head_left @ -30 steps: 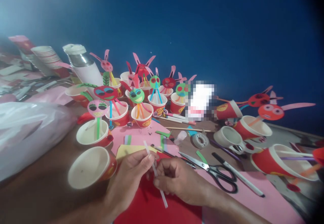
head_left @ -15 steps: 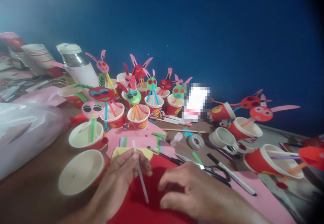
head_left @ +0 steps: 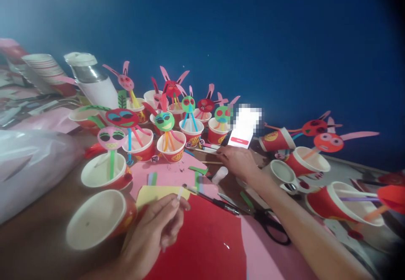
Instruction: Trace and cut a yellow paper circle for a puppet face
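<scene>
My left hand (head_left: pixel 161 227) pinches a thin white stick (head_left: pixel 180 192) over the red paper (head_left: pixel 211 238); its upper end shows above the thumb, while most of its length is hidden by the fingers. Stretched across the table, my right hand (head_left: pixel 238 160) has its bent fingers down by several slim markers (head_left: pixel 209 148), just below a phone (head_left: pixel 242 134) with a bright screen. Whether it grips one of them is hidden. Below that arm lie black-handled scissors (head_left: pixel 275 229) and a black pen (head_left: pixel 218 202). A small translucent bottle (head_left: pixel 220 173) lies near the right wrist.
Paper bowls with coloured paper-headed figures (head_left: pixel 164 122) line the back. A plain paper bowl (head_left: pixel 96 221) tilts at the left, beside a plastic bag (head_left: pixel 34 170). A white mug (head_left: pixel 281 176) and tipped red bowls (head_left: pixel 325 200) stand at the right. Pink paper (head_left: pixel 268 254) lies underneath.
My right hand has moved forward from above the red paper to the markers by the phone. My left fingers have closed further round the white stick. The forearm now covers the tape roll.
</scene>
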Tool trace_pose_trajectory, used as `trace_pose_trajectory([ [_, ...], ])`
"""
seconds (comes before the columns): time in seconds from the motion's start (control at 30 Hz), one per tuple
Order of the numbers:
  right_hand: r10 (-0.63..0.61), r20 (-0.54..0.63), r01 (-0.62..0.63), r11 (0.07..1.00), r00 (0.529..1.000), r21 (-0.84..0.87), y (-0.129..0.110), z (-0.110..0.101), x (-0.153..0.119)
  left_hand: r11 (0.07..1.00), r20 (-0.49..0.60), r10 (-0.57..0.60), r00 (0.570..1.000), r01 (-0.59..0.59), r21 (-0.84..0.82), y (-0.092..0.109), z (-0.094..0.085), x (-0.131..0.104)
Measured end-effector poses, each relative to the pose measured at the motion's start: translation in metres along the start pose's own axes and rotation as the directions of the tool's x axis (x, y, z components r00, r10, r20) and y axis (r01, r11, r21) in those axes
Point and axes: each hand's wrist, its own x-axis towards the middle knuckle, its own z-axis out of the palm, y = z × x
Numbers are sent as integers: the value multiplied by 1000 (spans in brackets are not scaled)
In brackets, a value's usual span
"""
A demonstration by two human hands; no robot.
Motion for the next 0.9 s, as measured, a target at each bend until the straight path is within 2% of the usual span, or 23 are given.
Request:
trace_pose_trajectory([
  [0.1,-13,18,13,999,1000,-40,0,5,-1,1000,-4,-16,1000,16,21,0,-1,1],
  [0.3,30,12,-29,996,999,-82,2,13,-1,999,7,-12,1000,13,-39,-2,-3,1],
  [0.63,47,23,-44,995,999,-92,3,11,-1,998,19,-5,1000,6,-70,-1,0,3],
  [0.77,57,19,-54,993,998,-105,3,5,-6,997,34,22,999,-19,-75,-4,-2,4],
  [0.9,84,-3,-84,989,996,-124,9,-14,-20,998,47,17,999,-14,-63,-7,-6,5],
])
